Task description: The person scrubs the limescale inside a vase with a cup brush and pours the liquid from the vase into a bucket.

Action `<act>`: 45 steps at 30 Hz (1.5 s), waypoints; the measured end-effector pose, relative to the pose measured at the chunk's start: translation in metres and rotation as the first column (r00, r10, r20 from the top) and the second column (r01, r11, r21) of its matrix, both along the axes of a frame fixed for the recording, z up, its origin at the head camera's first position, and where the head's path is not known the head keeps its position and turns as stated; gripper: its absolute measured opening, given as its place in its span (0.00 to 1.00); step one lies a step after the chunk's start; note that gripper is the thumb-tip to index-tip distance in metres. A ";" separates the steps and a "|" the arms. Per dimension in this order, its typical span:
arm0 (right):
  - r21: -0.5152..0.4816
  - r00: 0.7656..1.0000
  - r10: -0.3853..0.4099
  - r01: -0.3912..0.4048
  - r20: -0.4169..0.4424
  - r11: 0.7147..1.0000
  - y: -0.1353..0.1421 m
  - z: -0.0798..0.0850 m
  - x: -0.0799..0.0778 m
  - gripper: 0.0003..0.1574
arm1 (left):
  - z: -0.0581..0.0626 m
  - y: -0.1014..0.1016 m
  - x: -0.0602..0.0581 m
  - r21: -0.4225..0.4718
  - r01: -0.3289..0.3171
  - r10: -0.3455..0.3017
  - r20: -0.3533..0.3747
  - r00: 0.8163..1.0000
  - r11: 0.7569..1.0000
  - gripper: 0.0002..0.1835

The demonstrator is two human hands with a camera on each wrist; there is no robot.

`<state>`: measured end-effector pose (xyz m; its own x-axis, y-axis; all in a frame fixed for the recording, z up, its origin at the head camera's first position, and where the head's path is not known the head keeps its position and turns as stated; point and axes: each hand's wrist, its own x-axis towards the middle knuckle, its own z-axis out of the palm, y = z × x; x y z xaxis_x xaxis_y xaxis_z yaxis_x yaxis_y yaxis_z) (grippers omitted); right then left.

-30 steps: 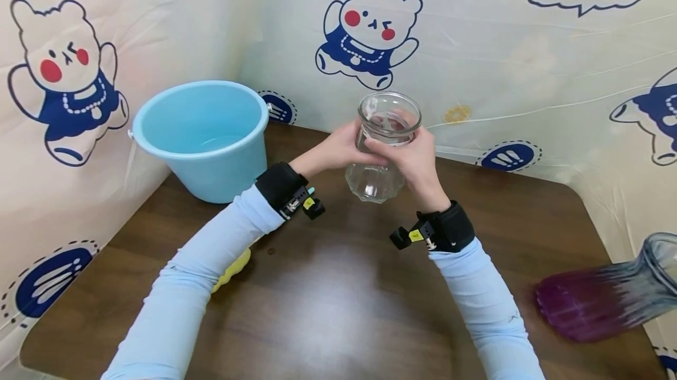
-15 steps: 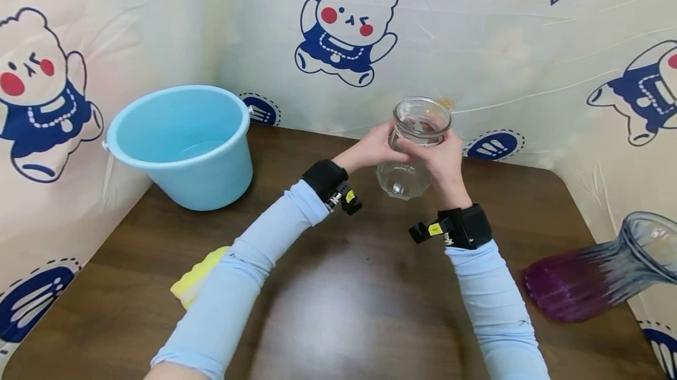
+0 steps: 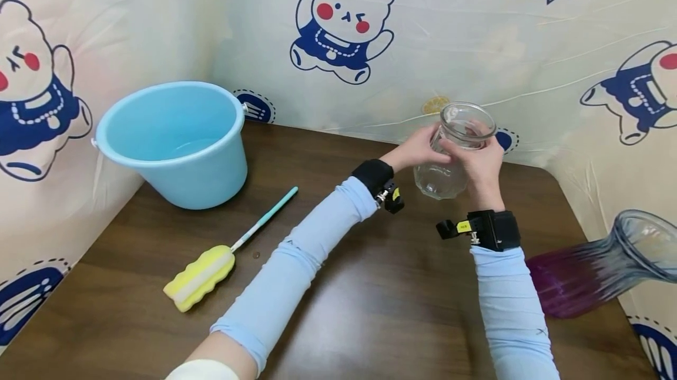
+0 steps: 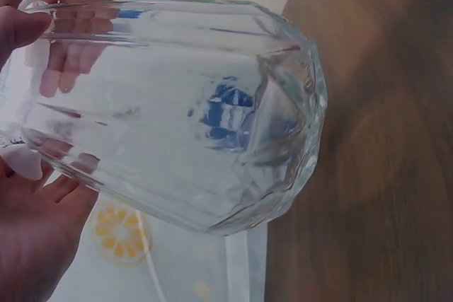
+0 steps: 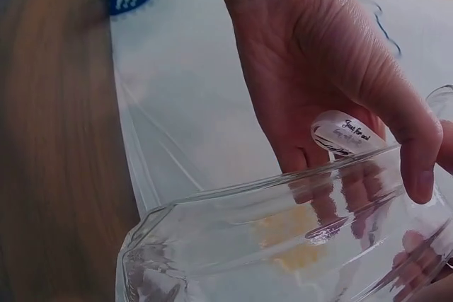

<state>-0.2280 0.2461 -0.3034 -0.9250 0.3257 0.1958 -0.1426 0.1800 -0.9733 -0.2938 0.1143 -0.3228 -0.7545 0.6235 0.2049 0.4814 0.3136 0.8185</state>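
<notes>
Both hands hold a clear glass vase (image 3: 440, 179) by its neck, mouth upward and slightly tilted. The left hand (image 3: 420, 148) grips the neck's left side, and the right hand (image 3: 482, 170) wraps the right side, its thumb across the front. Faceted glass forms the vase's lower body (image 4: 177, 104). A white label with dark writing (image 5: 347, 132) shows near the neck in the right wrist view. The far fingers appear only through the glass. Whether the base touches the table cannot be made out from the head view.
A light blue bucket (image 3: 206, 180) stands at the back left of the brown table (image 3: 370, 315). In front of it lies a sponge brush (image 3: 203, 277) with a yellow head and turquoise handle. A purple-bottomed glass vase (image 3: 573, 280) is at the right edge. Printed cloth (image 3: 449, 33) hangs behind.
Both hands have carried the clear vase to the right, away from the bucket, with the same grip. The left arm has uncovered the sponge brush. The view has shifted slightly.
</notes>
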 end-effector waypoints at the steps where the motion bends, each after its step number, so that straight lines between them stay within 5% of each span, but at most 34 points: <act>1: -0.027 1.000 -0.006 0.006 -0.011 1.000 0.004 0.000 0.000 0.41 | 0.000 0.005 0.000 -0.003 0.007 -0.007 -0.001 1.000 1.000 0.42; 19: -0.175 0.975 -0.223 0.216 -0.020 0.961 0.064 -0.002 -0.003 0.44 | 0.000 0.085 0.004 0.008 0.018 -0.018 -0.035 0.999 1.000 0.39; 27: -0.222 0.945 -0.327 0.312 -0.033 0.924 0.079 -0.010 -0.010 0.46 | -0.004 0.112 0.016 -0.090 -0.119 0.120 0.009 0.993 0.989 0.35; 33: -0.160 0.909 -0.415 0.415 0.033 0.896 0.084 -0.023 -0.016 0.48 | -0.005 0.125 0.027 -0.223 -0.218 0.222 -0.008 0.975 0.950 0.28; 37: -0.132 0.893 -0.446 0.449 0.053 0.884 0.091 -0.031 -0.020 0.49 | -0.010 0.129 0.028 -0.283 -0.178 0.195 0.031 0.980 0.942 0.27; 45: -0.118 0.883 -0.459 0.468 0.099 0.876 0.104 -0.040 -0.024 0.50 | -0.026 0.124 0.020 -0.208 0.003 0.034 0.175 0.984 0.978 0.29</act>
